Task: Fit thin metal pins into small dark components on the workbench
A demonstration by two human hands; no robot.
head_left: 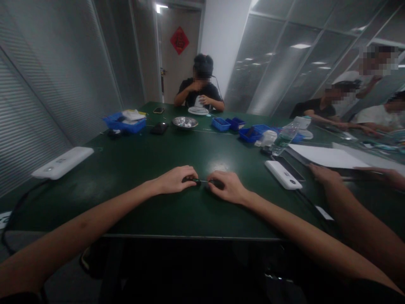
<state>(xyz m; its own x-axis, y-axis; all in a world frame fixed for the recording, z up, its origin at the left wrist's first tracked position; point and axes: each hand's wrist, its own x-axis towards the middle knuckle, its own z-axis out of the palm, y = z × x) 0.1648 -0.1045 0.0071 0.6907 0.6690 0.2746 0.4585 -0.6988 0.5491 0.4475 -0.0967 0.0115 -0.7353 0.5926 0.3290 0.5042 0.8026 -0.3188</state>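
Both of my hands rest low over the green table, fingertips turned toward each other with a small gap between them. My left hand (180,178) is closed, its thumb and fingers around a small dark object (197,182). My right hand (230,185) is curled around another small dark piece (217,183). A thin pale line (204,181), like a slim shaft, spans the gap between them. Whether the two dark pieces form one thing I cannot tell; the fingers hide most of them.
White power banks (63,162) (283,175) lie left and right. Farther back are a metal bowl (185,123), a blue tray (125,122), a black phone (160,128), blue bins (220,124) and a bottle (283,137). A co-worker's arm (344,202) reaches in beside papers (327,155); another person (202,86) sits opposite.
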